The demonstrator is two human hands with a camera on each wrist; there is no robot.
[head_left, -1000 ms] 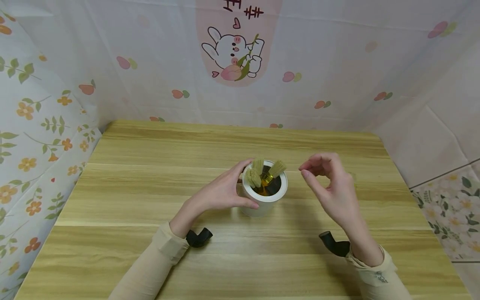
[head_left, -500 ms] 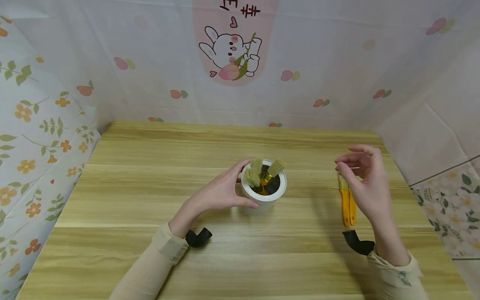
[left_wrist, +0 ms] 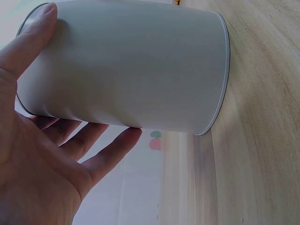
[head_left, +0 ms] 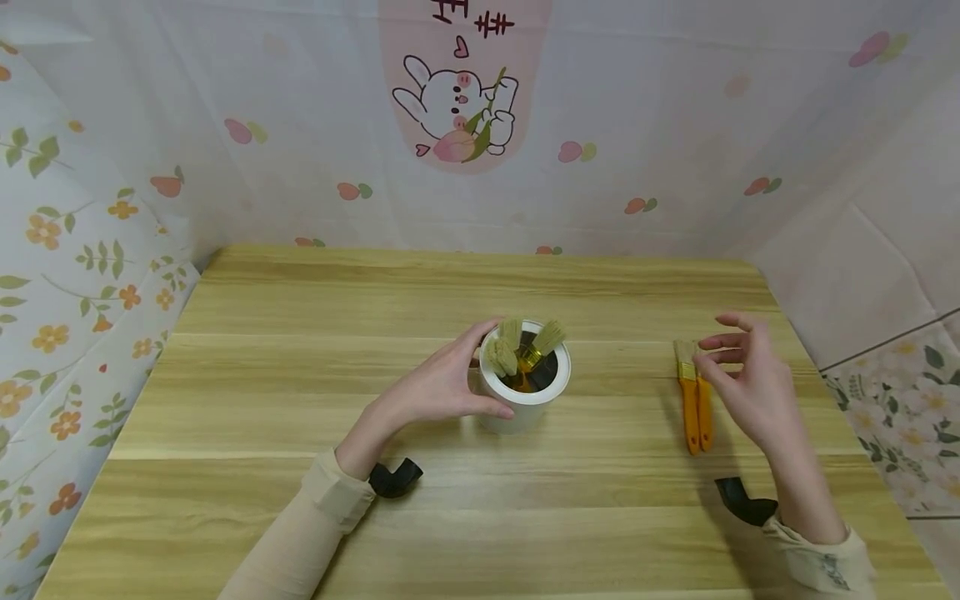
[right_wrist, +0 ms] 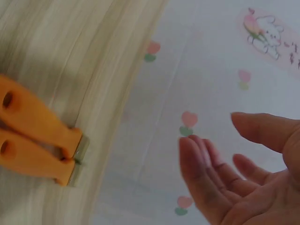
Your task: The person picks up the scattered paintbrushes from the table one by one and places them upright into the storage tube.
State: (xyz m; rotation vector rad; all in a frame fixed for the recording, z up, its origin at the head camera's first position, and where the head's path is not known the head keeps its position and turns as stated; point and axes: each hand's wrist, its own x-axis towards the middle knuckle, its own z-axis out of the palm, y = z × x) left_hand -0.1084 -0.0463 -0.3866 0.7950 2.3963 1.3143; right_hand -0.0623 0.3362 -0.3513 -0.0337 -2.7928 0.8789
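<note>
Left grip [head_left: 442,387] holds a white cylinder [left_wrist: 136,70]; right grip [head_left: 753,387] gapes near orange-handled brushes [head_left: 689,412].

Wood-grain desk [head_left: 285,383]. Far side: white sheet [head_left: 660,108] bearing a rabbit print [head_left: 450,108]. Left: orange-flowered sheet [head_left: 48,275]. Right: pale blossom-patterned covering [head_left: 907,425], dark lines across.

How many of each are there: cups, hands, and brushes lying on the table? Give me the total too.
Cup: 1
Hands, left hand and right hand: 2
Brushes lying on the table: 2
Total: 5
</note>
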